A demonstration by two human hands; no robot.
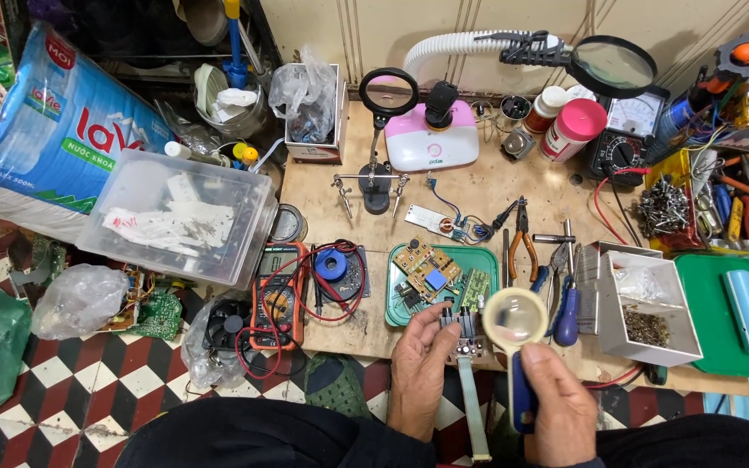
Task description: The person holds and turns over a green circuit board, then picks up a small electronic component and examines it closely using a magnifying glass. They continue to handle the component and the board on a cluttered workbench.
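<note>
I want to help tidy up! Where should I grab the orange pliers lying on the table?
Probably take the orange pliers by their two rubber-covered handles, the end nearer the person, coming from above. The metal nose points away toward the wall, and the handles lie flat and slightly spread beside other tools.

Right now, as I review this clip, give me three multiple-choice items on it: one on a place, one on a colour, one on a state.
1. Where does the green tray of circuit boards lie?
A. on the floor
B. on the bench, just beyond the left hand
C. inside the clear box

2. What colour is the cap of the round can near the analogue meter?
A. pink
B. black
C. yellow

3. What does the right hand hold?
A. pliers
B. nothing
C. a hand magnifier

Answers: 1 B, it sits past the left hand. 2 A, pink cap. 3 C, magnifier over the small board.
</note>
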